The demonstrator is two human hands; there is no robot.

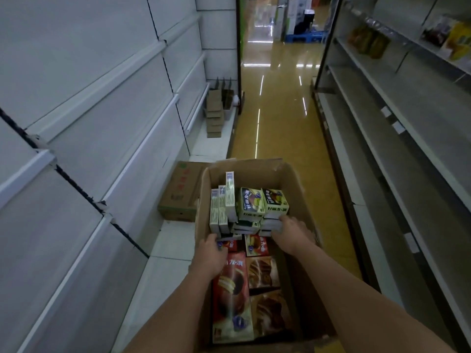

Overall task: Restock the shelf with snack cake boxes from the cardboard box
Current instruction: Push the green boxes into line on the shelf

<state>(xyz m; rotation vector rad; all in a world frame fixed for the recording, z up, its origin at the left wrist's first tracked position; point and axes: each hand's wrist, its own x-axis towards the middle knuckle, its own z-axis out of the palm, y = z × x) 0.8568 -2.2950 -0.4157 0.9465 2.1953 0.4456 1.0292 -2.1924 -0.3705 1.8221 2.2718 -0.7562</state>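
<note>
**Cardboard box between two hands in the aisle**

Brown cardboard walled the open cardboard box [293,189] that stood on the yellow floor [277,118] in front of me, and everything else I place against it. Seen from my head camera, its far half held a heap of green-and-white snack cake boxes [251,203], some standing on edge, some stacked flat. Nearer to me inside the box lay red boxes [230,289] and brown boxes [265,301], flat on their faces.

My left hand [209,253] reached into the box at the near left edge of the green heap, fingers curled against the lowest packs there; whether it truly gripped one I could not tell. My right hand [290,233] reached in at the heap's right side, fingers tucked in under the stacked packs and hidden, so its grip I could not tell either. The two hands were apart, with the heap between them.

Left of the box, a closed carton [178,192] sat on the bottom board of the white shelf [168,240]. Right of the box ran a grey shelving unit [397,154].
</note>
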